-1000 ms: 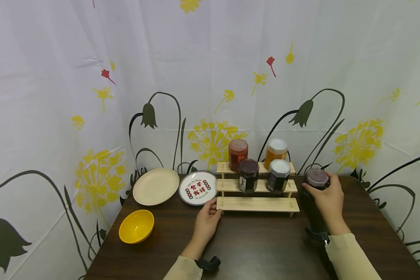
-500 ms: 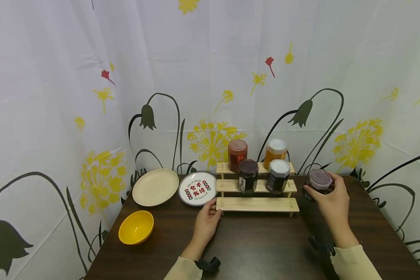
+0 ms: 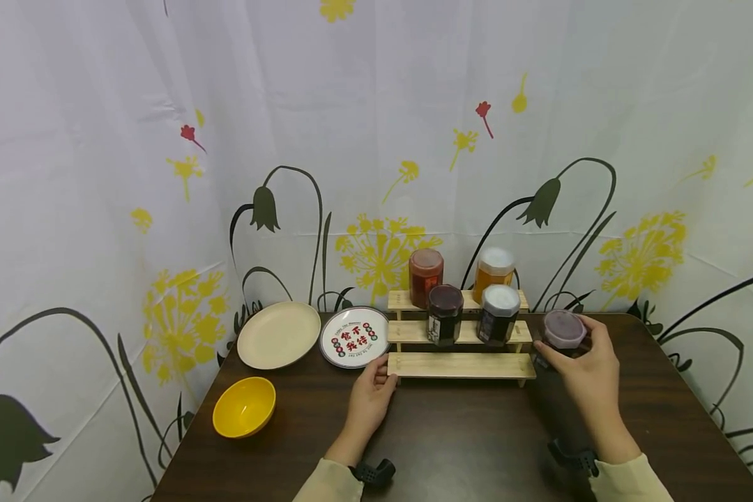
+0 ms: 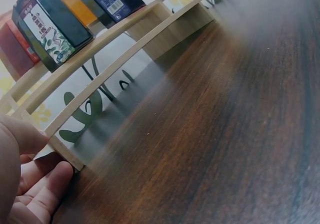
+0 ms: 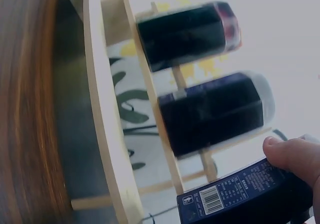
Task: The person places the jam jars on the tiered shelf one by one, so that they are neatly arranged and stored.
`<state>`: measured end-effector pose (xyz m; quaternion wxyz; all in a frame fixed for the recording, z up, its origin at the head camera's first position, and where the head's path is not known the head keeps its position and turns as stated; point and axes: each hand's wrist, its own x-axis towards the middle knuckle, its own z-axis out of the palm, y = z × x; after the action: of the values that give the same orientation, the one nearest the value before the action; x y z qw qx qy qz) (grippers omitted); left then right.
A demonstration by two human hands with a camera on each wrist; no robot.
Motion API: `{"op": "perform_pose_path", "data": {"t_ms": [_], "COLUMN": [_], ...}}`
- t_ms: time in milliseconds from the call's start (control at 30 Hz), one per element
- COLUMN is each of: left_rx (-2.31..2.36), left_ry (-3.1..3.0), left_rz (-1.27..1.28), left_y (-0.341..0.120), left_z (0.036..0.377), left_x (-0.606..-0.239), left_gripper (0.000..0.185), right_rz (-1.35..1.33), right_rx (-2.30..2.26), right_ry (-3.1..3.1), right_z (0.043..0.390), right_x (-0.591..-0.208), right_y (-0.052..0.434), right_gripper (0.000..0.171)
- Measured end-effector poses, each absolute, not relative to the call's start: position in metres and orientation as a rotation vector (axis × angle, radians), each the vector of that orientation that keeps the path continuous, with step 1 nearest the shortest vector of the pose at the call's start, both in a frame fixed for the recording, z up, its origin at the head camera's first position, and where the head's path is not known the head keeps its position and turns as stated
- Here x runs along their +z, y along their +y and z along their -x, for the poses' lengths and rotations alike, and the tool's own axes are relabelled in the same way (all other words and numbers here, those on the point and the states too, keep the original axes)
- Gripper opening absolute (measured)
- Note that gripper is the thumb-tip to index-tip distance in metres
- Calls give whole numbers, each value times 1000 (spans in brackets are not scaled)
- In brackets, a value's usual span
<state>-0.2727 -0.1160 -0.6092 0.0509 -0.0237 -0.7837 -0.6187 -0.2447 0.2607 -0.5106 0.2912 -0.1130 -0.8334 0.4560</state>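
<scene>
My right hand grips a dark jar with a purple lid from the side, just off the right end of a three-step wooden rack. In the right wrist view my thumb lies on the jar's labelled side. The left hand rests on the table with relaxed fingers, touching the left end of the lowest step. A dark-lidded jar and a white-lidded jar stand on the middle step. Red and orange jars stand on the top step.
A printed plate and a cream plate lie left of the rack. A yellow bowl sits near the table's left edge. The dark wooden table is backed by a flowered curtain close behind.
My right hand has carried the purple-lidded jar a little left and down, closer to the rack's right end. The left hand has stayed at the rack's left end.
</scene>
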Motion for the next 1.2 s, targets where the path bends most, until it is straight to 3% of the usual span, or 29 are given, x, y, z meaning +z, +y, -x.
{"op": "perform_pose_path", "data": {"t_ms": [500, 1200], "left_rx": [-1854, -1856], "left_ry": [-2393, -2385], "left_rz": [70, 88], "left_y": [-116, -118], "left_z": [273, 274], "left_x": [-609, -609], "left_gripper": [46, 47], "right_rz": [109, 1], "right_rx": [1230, 1192], "right_ry": [-2319, -2392], "right_z": [235, 249], "right_x": [-518, -544], "right_y": [215, 162], "right_gripper": [87, 89]}}
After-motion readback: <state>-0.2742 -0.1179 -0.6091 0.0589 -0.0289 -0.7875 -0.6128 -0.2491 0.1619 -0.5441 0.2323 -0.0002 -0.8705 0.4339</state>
